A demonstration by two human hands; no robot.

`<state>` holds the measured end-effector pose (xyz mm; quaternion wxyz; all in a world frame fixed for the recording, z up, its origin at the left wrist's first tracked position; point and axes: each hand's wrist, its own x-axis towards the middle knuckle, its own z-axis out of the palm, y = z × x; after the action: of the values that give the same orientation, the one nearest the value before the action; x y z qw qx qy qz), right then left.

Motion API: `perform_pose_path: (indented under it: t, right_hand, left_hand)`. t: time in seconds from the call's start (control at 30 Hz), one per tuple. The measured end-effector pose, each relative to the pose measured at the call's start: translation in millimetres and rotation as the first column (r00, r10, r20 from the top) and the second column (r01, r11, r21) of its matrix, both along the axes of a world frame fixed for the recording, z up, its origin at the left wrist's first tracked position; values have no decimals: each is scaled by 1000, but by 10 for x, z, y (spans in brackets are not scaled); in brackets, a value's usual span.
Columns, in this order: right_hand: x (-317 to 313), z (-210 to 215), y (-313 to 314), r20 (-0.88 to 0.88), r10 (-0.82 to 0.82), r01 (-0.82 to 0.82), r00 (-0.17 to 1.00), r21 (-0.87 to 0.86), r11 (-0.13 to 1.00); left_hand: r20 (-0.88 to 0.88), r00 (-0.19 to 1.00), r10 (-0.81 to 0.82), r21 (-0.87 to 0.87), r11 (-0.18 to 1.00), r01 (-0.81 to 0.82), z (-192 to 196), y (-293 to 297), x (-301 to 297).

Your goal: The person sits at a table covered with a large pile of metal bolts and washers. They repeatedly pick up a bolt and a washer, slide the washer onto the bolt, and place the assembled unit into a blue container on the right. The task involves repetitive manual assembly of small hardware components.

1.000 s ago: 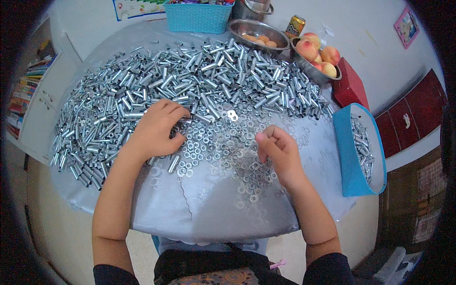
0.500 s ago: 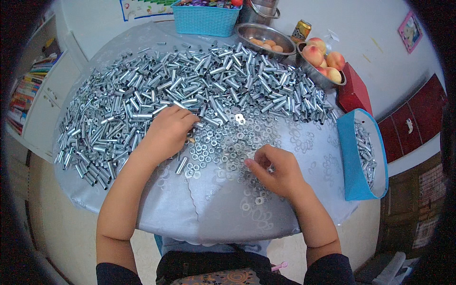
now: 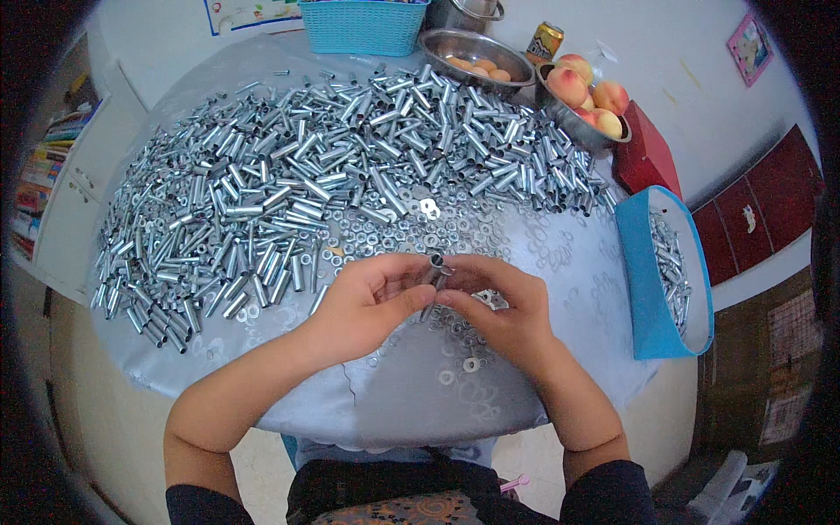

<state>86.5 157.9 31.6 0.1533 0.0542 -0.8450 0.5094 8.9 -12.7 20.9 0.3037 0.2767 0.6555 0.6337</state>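
My left hand (image 3: pixel 367 302) and my right hand (image 3: pixel 503 311) meet above the middle of the round table (image 3: pixel 411 402), which wears a grey cloth. Between their fingertips they pinch a short silver metal tube (image 3: pixel 435 273), and the right fingers press a small washer against its end. A broad heap of silver tubes (image 3: pixel 289 192) covers the far and left part of the table. Loose washers and nuts (image 3: pixel 464 236) lie scattered just beyond and under my hands.
A blue bin (image 3: pixel 665 280) with several tubes inside stands at the table's right edge. At the back are a turquoise basket (image 3: pixel 363 26), a steel bowl of small fruit (image 3: pixel 477 57), a bowl of peaches (image 3: pixel 586 92), a can (image 3: pixel 544 42) and a red box (image 3: pixel 646 157).
Both hands have lifted off the table and come together at the middle. The left hand left the tube pile with a tube; the right left the washers.
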Motion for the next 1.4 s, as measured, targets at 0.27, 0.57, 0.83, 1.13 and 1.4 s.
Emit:
perform_pose_path:
  t: [0.27,0.57,0.83,1.13,1.4]
  right_hand:
    - [25,-59,-35,135,-22,56,991,-260,964]
    - [45,65,38,-11,-138,136,990,-124,983]
    - [87,59,27,-302,-185,147,935,-144,979]
    - [56,34,-12,-112,-143,133,983,-95,987]
    - [-30,-82,-22,-123,2,21,992,189,982]
  left_hand:
    - [128,992,-14,80,997,4,31,38,116]
    - [143,989,-26,56,998,18,-70,75,100]
    - [116,987,-112,-37,992,117,-40,78,139]
    - [39,995,-94,9,996,93,-102,68,115]
    - [159,978,-137,-17,990,142,-75,53,68]
